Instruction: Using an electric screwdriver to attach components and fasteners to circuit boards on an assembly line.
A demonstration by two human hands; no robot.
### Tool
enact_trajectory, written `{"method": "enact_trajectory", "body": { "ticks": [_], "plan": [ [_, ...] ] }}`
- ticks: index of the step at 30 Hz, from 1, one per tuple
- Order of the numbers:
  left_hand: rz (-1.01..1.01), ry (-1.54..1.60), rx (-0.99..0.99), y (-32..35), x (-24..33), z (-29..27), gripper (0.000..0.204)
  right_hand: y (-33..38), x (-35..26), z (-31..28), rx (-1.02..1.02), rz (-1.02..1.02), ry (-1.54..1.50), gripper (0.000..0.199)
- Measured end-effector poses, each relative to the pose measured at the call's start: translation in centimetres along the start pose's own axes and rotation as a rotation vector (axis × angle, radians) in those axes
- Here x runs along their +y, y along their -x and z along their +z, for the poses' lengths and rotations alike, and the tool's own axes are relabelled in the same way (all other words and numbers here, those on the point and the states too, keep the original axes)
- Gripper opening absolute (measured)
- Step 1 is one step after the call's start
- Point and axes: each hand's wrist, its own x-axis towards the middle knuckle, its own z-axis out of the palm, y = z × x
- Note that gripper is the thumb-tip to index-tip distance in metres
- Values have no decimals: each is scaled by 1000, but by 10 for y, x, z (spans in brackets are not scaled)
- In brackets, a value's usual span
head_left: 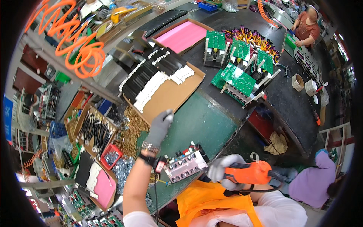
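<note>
My right hand (223, 172), in a grey glove, is wrapped round an orange power screwdriver (249, 172) with a black cord. Its front end points left, at the right end of a metal heat-sink assembly (185, 168) with a row of components, which lies on the green work mat (204, 125). My left hand (162, 123), also gloved, is above the mat by the near edge of a cardboard tray (166, 98). Its fingers are curled together; whatever they may hold is too small to make out. Black and white strip parts (151, 81) lie in that tray.
Brass-coloured fasteners (132, 128) and silver hardware (123, 170) lie in piles at left, beside a red bin (110, 156). Green circuit board assemblies (238, 79) stand at the far right of the table. An orange coiled hose (81, 49) hangs upper left. Other people work at right.
</note>
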Motion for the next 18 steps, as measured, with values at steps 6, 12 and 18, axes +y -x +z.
{"method": "enact_trajectory", "body": {
  "ticks": [6,12,18],
  "plan": [
    [-99,34,95,-181,-62,54,20,42,-24,-42,265,-158,83,44],
    [73,-727,197,-282,-144,68,32,96,-24,-62,542,-114,87,45],
    [-413,220,372,-332,-153,73,28,121,-21,-61,733,-82,-1,55]
  ]
}}
